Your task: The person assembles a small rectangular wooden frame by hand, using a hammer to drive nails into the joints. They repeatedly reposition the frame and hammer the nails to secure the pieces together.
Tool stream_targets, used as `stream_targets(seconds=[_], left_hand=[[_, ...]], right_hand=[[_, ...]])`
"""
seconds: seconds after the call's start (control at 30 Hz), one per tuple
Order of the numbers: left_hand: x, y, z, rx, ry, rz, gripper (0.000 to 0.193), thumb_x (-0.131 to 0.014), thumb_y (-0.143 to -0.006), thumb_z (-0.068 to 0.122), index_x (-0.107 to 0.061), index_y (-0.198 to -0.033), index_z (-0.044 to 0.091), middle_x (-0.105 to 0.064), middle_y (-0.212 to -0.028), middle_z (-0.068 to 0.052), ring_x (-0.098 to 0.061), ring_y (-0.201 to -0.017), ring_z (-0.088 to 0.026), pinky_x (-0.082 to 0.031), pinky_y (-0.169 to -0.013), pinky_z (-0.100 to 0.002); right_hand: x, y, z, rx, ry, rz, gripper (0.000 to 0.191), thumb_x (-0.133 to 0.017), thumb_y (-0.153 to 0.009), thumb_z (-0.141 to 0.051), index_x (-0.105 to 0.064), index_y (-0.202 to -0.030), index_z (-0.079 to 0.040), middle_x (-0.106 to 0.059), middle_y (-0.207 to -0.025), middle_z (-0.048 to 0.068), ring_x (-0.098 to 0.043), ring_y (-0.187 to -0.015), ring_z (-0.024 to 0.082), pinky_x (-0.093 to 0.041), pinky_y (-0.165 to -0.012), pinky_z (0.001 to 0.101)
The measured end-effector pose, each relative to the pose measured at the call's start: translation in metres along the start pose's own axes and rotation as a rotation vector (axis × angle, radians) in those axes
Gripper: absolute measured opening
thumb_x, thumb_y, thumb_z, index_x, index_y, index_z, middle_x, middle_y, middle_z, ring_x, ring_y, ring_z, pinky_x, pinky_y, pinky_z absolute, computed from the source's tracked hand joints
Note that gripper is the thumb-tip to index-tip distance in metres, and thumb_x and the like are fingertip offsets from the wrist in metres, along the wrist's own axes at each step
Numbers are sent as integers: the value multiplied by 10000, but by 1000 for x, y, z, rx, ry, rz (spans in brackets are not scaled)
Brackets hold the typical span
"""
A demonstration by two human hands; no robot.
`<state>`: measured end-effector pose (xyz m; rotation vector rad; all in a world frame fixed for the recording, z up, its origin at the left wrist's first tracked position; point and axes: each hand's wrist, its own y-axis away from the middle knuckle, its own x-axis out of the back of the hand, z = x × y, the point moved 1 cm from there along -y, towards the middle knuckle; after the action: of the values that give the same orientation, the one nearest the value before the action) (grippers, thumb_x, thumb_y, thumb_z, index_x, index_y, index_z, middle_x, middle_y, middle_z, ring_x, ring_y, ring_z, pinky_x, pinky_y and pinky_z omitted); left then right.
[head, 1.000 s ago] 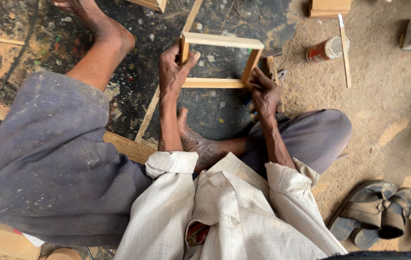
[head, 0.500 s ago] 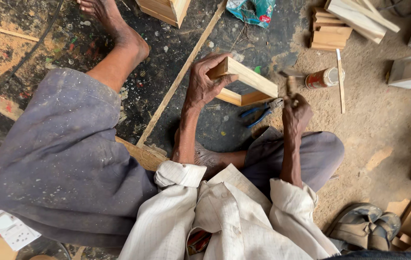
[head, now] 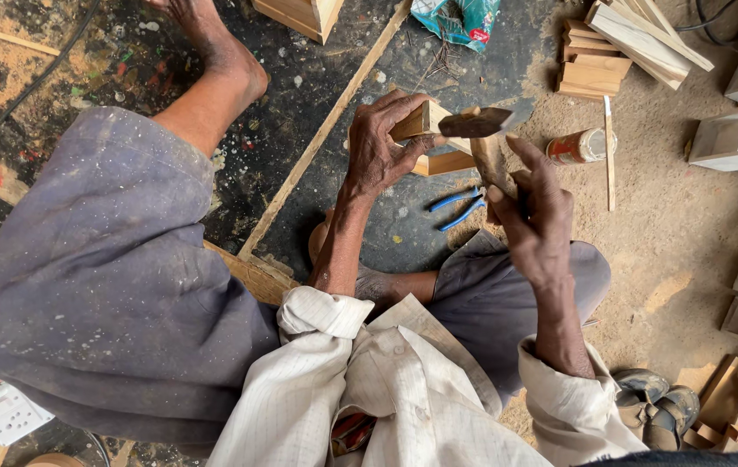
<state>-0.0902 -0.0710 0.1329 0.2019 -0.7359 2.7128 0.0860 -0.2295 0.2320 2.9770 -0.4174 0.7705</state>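
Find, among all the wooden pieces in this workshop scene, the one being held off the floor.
It is the small wooden frame gripped in the left hand, under the hammer. The other pieces lie on the ground.

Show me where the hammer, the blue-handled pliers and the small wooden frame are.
hammer (head: 477, 123), head view, on its dark metal head.
blue-handled pliers (head: 455, 208), head view, on the handles.
wooden frame (head: 442, 162), head view, on its lower rail.
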Motion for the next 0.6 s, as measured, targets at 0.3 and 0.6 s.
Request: stream_targets(seconds=[0.3, 0.6], left_hand=[[-12, 4, -11, -24, -97, -6, 584, -869, -835, 458, -721, -1181, 11, -758, -1001, -100, -751, -857, -209, -605, -746, -367], [-12, 9, -14, -27, -136, 5, 630, -812, -885, 551, -721, -1230, 32, -764, -1043, -119, -744, -887, -223, -579, -787, -412]], right_hand=[[-6, -24, -24, 387, 342, -40, 448, -762, -1027, -126, -629, -1454, -105, -753, -1136, 205, -735, -814, 198, -592, -622, 311], [-3, -23, -29, 172, 357, 89, 412, -743, -982, -70, -653, -1383, -83, -786, -988, 171, -554, -460, 190, -487, -397, 354]])
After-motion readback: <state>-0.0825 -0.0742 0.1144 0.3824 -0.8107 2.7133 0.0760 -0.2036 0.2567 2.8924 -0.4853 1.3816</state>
